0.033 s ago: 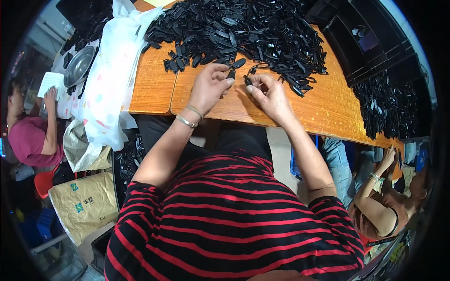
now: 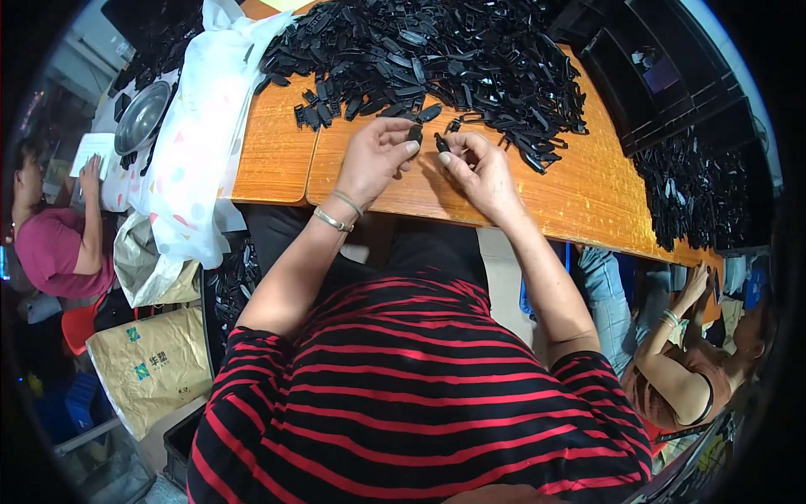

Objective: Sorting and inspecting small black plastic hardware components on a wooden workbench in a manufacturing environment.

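Pinching a black plastic part (image 2: 416,133), your left hand (image 2: 372,161) is nearly closed. Your right hand (image 2: 485,175) likewise pinches another part (image 2: 442,144).

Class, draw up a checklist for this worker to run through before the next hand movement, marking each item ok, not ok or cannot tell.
1. Left hand has a grip: ok, it pinches a small black piece.
2. Right hand has a grip: ok, it pinches a second black piece.
3. Held pieces apart: ok, a gap shows between them.
4. Table just beyond the right hand free of loose parts: not ok, a loose black part lies there.
5. Pile of black parts within reach: probably ok, its near edge lies just past both hands.
6. Held pieces undamaged: cannot tell, too small.
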Tool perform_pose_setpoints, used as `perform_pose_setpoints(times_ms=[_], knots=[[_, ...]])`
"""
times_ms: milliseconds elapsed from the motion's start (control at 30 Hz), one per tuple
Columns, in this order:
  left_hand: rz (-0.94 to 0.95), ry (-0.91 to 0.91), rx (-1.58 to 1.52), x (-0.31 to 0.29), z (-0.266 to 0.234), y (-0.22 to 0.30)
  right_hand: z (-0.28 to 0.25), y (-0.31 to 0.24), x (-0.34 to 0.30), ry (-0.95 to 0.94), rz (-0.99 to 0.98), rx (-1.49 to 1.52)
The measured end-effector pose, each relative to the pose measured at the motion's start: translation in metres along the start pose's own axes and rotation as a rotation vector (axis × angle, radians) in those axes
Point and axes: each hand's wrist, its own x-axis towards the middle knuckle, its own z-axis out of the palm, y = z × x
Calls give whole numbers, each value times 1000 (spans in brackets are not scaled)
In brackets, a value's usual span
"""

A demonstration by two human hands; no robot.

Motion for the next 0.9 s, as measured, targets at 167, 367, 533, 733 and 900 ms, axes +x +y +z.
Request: perform_pose_setpoints(times_ms=[167,367,533,733,900], knots=[[-39,-59,-72,-13,-8,3,18,-32,-3,69,23,174],[12,-46,-125,-21,-1,11,22,-32,-2,102,-66,87],[59,-36,-136,-23,-2,8,24,-29,-3,132,-184,2],[124,-27,-100,-32,5,6,26,-34,-9,204,-294,-152],[262,15,-56,-39,13,3,45,-34,-19,293,-364,-153]])
